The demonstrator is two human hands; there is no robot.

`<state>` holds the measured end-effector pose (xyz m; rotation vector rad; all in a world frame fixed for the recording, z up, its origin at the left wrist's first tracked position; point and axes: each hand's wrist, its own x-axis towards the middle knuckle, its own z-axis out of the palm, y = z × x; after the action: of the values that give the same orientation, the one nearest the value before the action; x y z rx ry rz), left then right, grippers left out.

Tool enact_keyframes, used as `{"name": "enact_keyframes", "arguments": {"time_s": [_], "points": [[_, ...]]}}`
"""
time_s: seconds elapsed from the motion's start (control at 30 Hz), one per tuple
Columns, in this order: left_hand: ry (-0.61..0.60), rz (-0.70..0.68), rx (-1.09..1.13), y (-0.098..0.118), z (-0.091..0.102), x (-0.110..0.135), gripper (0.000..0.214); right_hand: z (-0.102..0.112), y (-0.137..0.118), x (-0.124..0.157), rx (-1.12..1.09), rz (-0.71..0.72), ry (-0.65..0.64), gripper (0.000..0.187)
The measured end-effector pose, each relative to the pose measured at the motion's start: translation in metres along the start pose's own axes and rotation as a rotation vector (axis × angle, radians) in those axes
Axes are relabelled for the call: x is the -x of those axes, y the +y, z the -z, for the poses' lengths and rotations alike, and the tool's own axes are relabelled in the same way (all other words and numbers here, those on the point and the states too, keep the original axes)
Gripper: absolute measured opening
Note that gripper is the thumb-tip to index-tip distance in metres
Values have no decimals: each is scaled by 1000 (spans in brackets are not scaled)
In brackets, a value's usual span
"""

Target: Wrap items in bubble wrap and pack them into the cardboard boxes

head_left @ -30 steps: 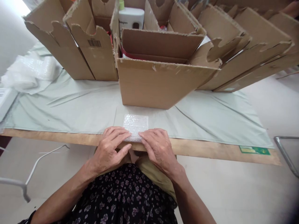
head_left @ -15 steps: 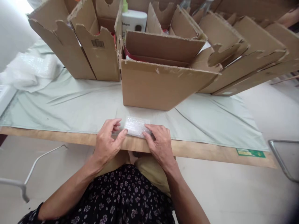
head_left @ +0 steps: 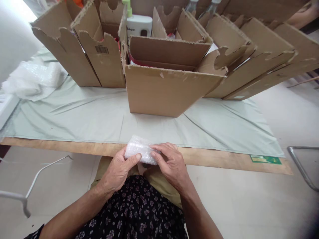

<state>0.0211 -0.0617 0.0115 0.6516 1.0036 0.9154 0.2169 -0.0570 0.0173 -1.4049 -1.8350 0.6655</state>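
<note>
One bare left hand (head_left: 118, 171) on my remote feed has its grip clamped on a small, translucent bubble-wrap packet (head_left: 139, 149), in front of the open, slant-sided brown cardboard box (head_left: 159, 89) but apart from it. The bare right hand (head_left: 171, 162) touches the packet's opposite end; whether it pinches, I cannot tell. Before the box, pale green cloth (head_left: 211, 127) reaches almost to the front edge of the brown wooden desk (head_left: 211, 159), and I see a gap for moving between packet and box.
</note>
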Motion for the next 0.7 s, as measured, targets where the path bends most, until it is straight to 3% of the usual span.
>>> {"name": "enact_keyframes", "arguments": {"time_s": [0.1, 0.2, 0.27, 0.33, 0.37, 0.43, 0.53, 0.6, 0.7], "points": [[-70, -29, -28, -2, 1, -2, 46, 9, 1, 7, -10, -33, 109, 32], [-136, -91, -83, -1, -1, -4, 37, 20, 4, 10, -161, -109, 21, 57], [-167, -119, -165, 4, -3, -5, 34, 25, 5, 10, -272, -166, -53, 46], [-213, -182, -316, 15, -7, -7, 34, 30, 4, 8, -347, -206, -39, 25], [-223, -274, -416, 24, -9, -10, 37, 33, 3, 6, -370, -213, -4, 20], [-166, -611, -633, 50, -15, -19, 50, 43, 2, 0, -392, -206, 91, 17], [124, -1180, -961, 99, -24, -46, 68, 68, -1, -9, -334, -149, 213, 14], [298, -1353, -1134, 126, -30, -68, 62, 90, -3, -15, -243, -93, 269, 11], [354, -1399, -1218, 144, -34, -92, 37, 127, -7, -31, -59, -46, 472, 18]]}}
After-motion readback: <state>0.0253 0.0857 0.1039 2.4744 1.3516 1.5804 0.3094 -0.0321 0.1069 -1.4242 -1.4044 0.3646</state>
